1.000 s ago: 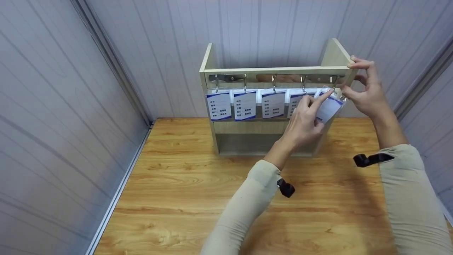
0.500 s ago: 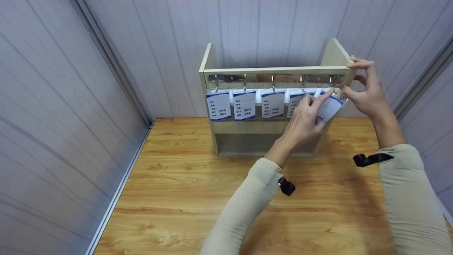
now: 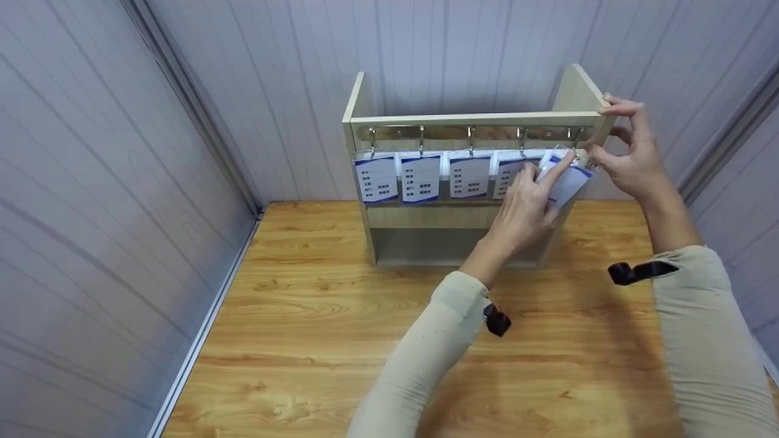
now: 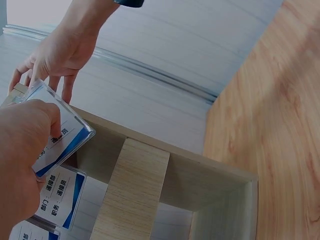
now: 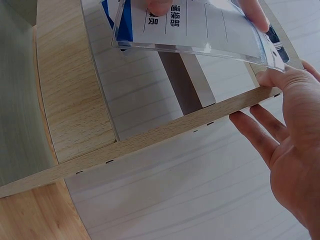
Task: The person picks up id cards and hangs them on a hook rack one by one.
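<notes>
A clear-cased name badge point(image 3: 571, 184) with blue corners tilts at the right end of a row of metal hooks on a wooden shelf unit point(image 3: 432, 217). My left hand point(image 3: 526, 207) holds this badge, its index finger along the upper part near the rightmost hook point(image 3: 569, 134). In the left wrist view, the left thumb lies on the front of the badge point(image 4: 75, 131). My right hand point(image 3: 636, 158) grips the side panel point(image 5: 165, 131), fingers outside it and thumb at its front edge, beside the badge's clear top end. Whether the badge is on the hook cannot be told.
Several matching badges, such as the leftmost one point(image 3: 376, 180), hang from the other hooks to the left. The unit stands on a wood-grain tabletop point(image 3: 316, 316), close to a pale panelled wall point(image 3: 292, 91) behind. Another wall point(image 3: 109, 201) rises at the left.
My left hand has shifted very slightly right and up with the badge. The right hand keeps its place on the side panel.
</notes>
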Demonstrator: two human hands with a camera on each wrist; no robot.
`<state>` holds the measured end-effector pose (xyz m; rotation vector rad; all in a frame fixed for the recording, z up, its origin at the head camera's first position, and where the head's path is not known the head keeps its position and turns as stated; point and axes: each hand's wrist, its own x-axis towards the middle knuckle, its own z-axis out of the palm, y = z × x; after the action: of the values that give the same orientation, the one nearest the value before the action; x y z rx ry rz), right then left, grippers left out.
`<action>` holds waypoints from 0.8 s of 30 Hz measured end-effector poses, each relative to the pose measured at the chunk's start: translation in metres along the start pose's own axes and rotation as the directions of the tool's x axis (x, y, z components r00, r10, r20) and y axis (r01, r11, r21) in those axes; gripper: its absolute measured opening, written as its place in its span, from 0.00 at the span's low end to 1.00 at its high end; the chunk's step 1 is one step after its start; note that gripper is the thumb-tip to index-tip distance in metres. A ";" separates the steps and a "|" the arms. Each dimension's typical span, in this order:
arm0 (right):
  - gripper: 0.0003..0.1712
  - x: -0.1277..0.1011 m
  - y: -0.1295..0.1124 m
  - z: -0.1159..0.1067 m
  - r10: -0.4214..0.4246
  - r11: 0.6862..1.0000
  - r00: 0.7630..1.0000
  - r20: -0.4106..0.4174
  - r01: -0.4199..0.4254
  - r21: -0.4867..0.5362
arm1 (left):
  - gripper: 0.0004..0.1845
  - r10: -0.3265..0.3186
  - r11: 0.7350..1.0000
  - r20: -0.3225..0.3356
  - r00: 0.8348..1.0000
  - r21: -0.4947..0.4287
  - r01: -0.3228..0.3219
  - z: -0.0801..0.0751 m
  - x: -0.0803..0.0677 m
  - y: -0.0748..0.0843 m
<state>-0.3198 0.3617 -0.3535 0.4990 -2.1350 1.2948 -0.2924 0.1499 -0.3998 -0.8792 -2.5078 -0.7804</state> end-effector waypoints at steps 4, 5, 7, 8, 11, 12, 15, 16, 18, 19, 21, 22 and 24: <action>0.32 0.000 -0.001 -0.001 0.006 1.000 1.000 0.005 -0.006 -0.004 | 0.47 0.003 0.998 -0.013 1.000 0.056 -0.003 0.001 0.000 0.000; 0.32 0.000 -0.001 -0.001 0.006 1.000 1.000 0.003 -0.006 -0.004 | 0.46 0.006 0.998 -0.019 1.000 0.069 -0.004 0.002 0.000 0.000; 0.32 -0.001 -0.002 -0.001 0.007 1.000 1.000 0.001 -0.007 -0.001 | 0.46 0.004 0.996 -0.027 1.000 0.084 -0.002 0.003 0.001 0.000; 0.31 -0.001 -0.002 0.000 0.010 1.000 1.000 0.000 -0.010 0.000 | 0.46 0.002 0.996 -0.030 1.000 0.088 0.001 0.004 0.002 0.000; 0.31 -0.002 -0.003 0.000 0.029 1.000 1.000 0.007 -0.029 0.004 | 0.46 -0.019 0.996 -0.027 0.999 0.085 0.021 0.006 0.002 -0.001; 0.31 -0.003 -0.004 0.000 0.042 0.999 0.999 0.008 -0.043 0.005 | 0.46 -0.028 0.997 -0.021 0.999 0.077 0.029 0.006 0.002 -0.001; 0.32 -0.003 -0.004 0.001 0.068 0.998 0.998 0.010 -0.068 0.007 | 0.48 -0.049 0.997 -0.004 0.999 0.056 0.049 0.008 0.002 0.000; 0.32 -0.003 -0.004 0.001 0.070 0.998 0.998 0.009 -0.070 0.006 | 0.48 -0.054 0.997 0.000 0.999 0.048 0.054 0.008 0.001 0.000; 0.32 -0.003 -0.004 0.000 0.066 0.998 0.998 0.006 -0.066 0.009 | 0.49 -0.061 0.998 0.006 0.998 0.035 0.061 0.008 0.001 0.000; 0.32 -0.003 -0.004 0.000 0.061 0.998 0.998 0.007 -0.061 0.010 | 0.49 -0.064 0.998 0.008 0.998 0.025 0.063 0.008 0.000 0.001; 0.32 -0.003 -0.003 0.000 0.052 0.999 0.999 0.010 -0.052 0.011 | 0.50 -0.070 0.998 0.010 0.998 -0.001 0.070 0.009 -0.002 0.000; 0.32 -0.003 -0.003 0.000 0.047 0.999 0.999 0.010 -0.047 0.012 | 0.50 -0.071 0.997 0.009 0.997 -0.015 0.071 0.009 -0.003 0.000; 0.32 -0.004 -0.003 -0.001 0.045 0.999 0.999 0.016 -0.045 0.007 | 0.49 -0.068 0.997 0.005 0.998 -0.043 0.068 0.010 -0.005 0.000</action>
<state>-0.3150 0.3609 -0.3539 0.4675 -2.1666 1.3280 -0.2901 0.1534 -0.4098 -0.8134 -2.5450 -0.8583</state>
